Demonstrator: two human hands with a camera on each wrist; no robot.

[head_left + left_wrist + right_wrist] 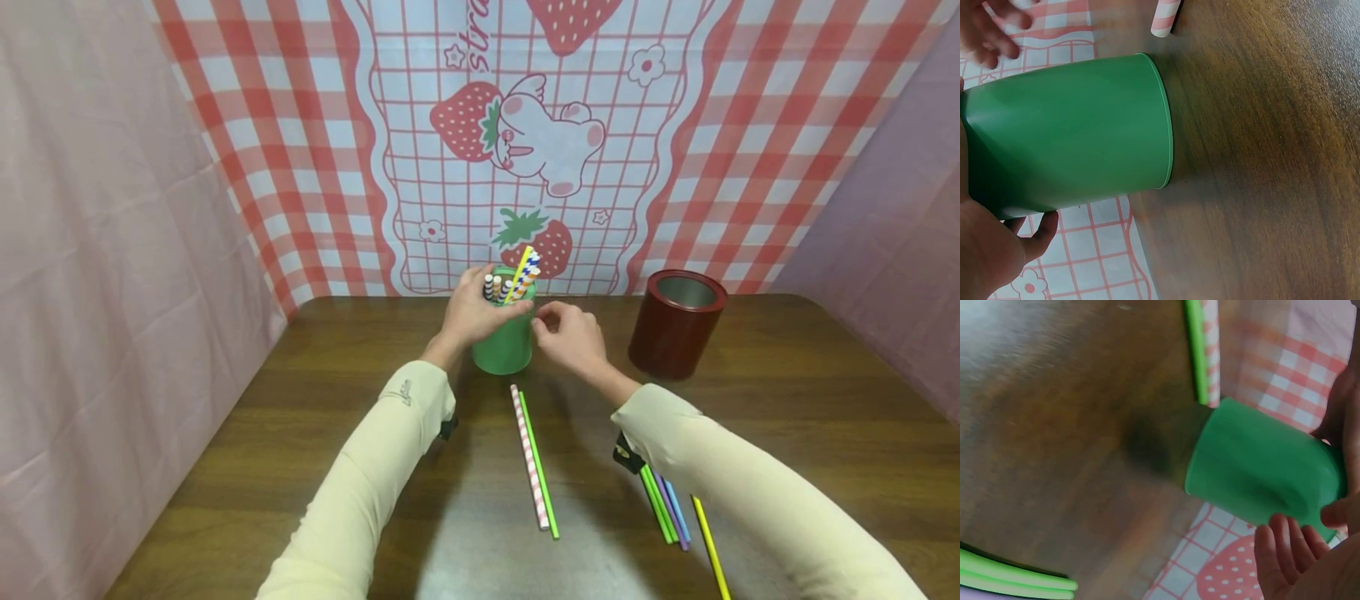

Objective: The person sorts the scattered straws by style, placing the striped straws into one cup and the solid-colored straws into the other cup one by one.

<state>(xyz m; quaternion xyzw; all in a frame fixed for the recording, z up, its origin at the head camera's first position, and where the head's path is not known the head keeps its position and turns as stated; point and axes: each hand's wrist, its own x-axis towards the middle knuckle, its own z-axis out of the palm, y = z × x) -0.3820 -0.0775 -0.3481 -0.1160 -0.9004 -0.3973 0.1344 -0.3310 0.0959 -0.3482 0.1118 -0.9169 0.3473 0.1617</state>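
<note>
While left hand [474, 315] grips cup [502, 352], right hand [576, 340] loosely bent, head view adding canister [671, 337].

The cup [502, 350] stands near the back edge of the table [300, 467], a bit left of the middle, with sticks [525, 271] in it. The left hand [476, 312] is on the cup. The right hand [573, 337] is between the cup and the can [671, 337], which is nearer the back right corner. Two sticks [529, 458] lie side by side before the cup. A bunch [657, 504] lies further right, with one lone stick [711, 546] right of it.
</note>
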